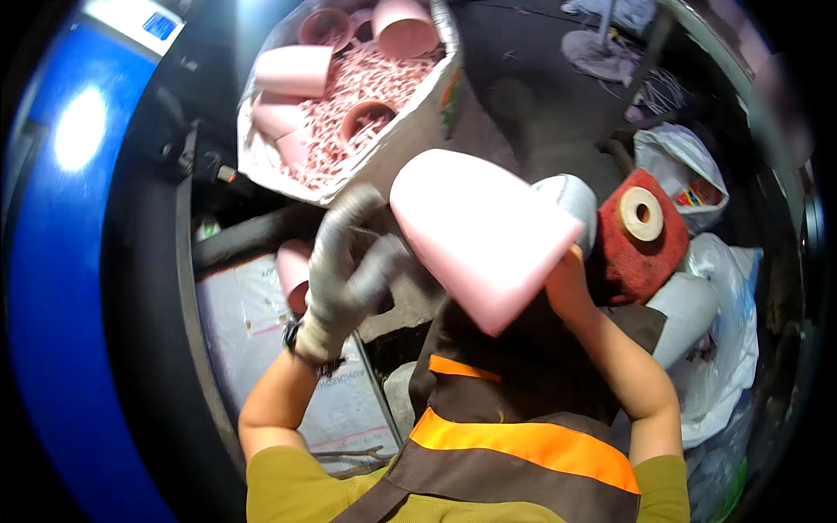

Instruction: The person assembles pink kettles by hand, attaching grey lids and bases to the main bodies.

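Note:
A pale pink pot (479, 227), smooth and rounded at one end, hangs tilted above my lap. My bare right hand (568, 286) grips it by the edge at its lower right; some of the fingers are hidden behind it. Just left of the pot is my left hand (344, 275), in a whitish work glove with greyish fingers. Its thumb and fingers are spread apart, slightly smeared by motion, and nothing is between them. At the far side stands a large white sack (449, 96) with pink plastic trimmings (379, 83) and several similar pink pots (294, 71) inside.
Another pink pot (295, 272) lies by a flat board wrapped in plastic (288, 349) at my left. On the right, a tape roll (642, 214) rests on a red cloth pad (623, 261), beside plastic bags (728, 305). A blue machine panel (65, 261) borders the left.

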`<state>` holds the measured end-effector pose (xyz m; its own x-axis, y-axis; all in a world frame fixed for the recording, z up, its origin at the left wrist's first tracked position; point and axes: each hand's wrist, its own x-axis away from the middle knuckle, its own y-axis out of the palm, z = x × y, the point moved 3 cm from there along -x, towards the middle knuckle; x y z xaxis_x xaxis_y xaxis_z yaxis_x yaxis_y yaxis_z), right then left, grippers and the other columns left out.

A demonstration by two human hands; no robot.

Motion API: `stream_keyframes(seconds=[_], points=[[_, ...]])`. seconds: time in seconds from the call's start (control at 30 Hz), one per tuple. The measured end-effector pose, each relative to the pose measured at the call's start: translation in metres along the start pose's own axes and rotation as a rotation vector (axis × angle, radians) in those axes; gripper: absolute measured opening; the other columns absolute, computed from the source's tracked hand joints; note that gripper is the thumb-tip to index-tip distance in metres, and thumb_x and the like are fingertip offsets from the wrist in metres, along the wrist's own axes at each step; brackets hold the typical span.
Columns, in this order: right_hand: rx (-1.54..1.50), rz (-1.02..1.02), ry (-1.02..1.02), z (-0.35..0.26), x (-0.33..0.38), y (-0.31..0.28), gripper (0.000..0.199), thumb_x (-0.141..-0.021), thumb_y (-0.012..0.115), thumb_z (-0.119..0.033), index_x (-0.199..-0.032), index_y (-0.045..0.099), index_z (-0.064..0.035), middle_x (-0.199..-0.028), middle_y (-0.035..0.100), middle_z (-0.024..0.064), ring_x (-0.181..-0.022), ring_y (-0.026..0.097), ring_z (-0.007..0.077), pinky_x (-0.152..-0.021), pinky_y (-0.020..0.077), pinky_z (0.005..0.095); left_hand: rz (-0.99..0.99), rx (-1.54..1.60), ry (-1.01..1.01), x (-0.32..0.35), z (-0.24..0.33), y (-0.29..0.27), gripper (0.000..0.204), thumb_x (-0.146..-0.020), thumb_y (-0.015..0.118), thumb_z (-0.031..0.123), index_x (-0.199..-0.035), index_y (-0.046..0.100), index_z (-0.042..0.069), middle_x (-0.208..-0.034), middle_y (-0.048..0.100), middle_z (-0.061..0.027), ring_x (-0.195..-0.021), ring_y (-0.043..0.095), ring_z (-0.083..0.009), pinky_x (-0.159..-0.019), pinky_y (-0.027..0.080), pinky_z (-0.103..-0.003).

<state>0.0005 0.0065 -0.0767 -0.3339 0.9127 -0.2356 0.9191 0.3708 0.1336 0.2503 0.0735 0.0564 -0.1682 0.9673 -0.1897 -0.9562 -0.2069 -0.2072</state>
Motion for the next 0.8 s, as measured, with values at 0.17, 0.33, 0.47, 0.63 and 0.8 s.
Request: stream_keyframes(seconds=[0.17, 0.33, 0.47, 0.63, 0.8], points=[[-0.228, -0.018, 0.317, -0.001, 0.048, -0.035, 0.027, -0.093, 0.051, 0.000, -0.118, 0.061, 0.0016, -0.111, 0.062, 0.0053, -0.102, 0.059, 0.0152, -0.091, 0.0469, 0.0291, 0.010, 0.345, -0.141, -0.055, -0.048, 0.081, 0.040, -0.102, 0.044, 0.039, -0.108, 0.059, 0.003, -0.094, 0.062, -0.0010, -0.080, 0.052, -0.0099, -0.072, 0.045, -0.026], [-0.019, 0.094, 0.413, -0.015, 0.062, -0.100, 0.026, -0.093, 0.051, -0.001, -0.116, 0.062, 0.0004, -0.110, 0.062, 0.0044, -0.101, 0.059, 0.0150, -0.090, 0.0469, 0.0286, -0.205, 0.031, 0.159, -0.085, 0.007, 0.104, 0.045, -0.100, 0.041, 0.031, -0.067, 0.056, 0.004, -0.064, 0.056, -0.0070, -0.055, 0.051, -0.0184, -0.055, 0.042, -0.033], [1.143, 0.128, -0.315, -0.161, 0.020, -0.094, 0.029, -0.091, 0.056, -0.011, -0.118, 0.063, -0.0039, -0.122, 0.058, 0.0137, -0.109, 0.057, 0.0271, -0.092, 0.0459, 0.0368, -0.690, -0.800, 0.876, -0.085, 0.051, 0.134, 0.038, -0.086, 0.060, 0.039, -0.062, 0.061, 0.010, -0.062, 0.056, -0.0073, -0.055, 0.059, -0.0290, -0.050, 0.044, -0.039], [1.598, -0.266, -0.355, -0.170, -0.010, -0.051, 0.038, -0.078, 0.070, -0.024, -0.111, 0.062, -0.0064, -0.110, 0.058, 0.0075, -0.097, 0.057, 0.0224, -0.086, 0.0423, 0.0366, -0.882, -0.907, 0.957, -0.065, 0.058, 0.168, 0.042, -0.078, 0.070, 0.045, -0.053, 0.054, 0.015, -0.057, 0.047, -0.0035, -0.048, 0.052, -0.0253, -0.044, 0.039, -0.038], [1.629, -0.220, -0.677, -0.184, -0.027, -0.047, 0.028, -0.075, 0.067, -0.024, -0.097, 0.062, -0.0072, -0.083, 0.054, 0.0032, -0.077, 0.054, 0.0183, -0.071, 0.0409, 0.0341, -0.890, -0.853, 0.926, -0.065, 0.064, 0.172, 0.042, -0.080, 0.067, 0.047, -0.057, 0.056, 0.013, -0.055, 0.049, -0.0044, -0.047, 0.053, -0.0258, -0.044, 0.041, -0.037]])
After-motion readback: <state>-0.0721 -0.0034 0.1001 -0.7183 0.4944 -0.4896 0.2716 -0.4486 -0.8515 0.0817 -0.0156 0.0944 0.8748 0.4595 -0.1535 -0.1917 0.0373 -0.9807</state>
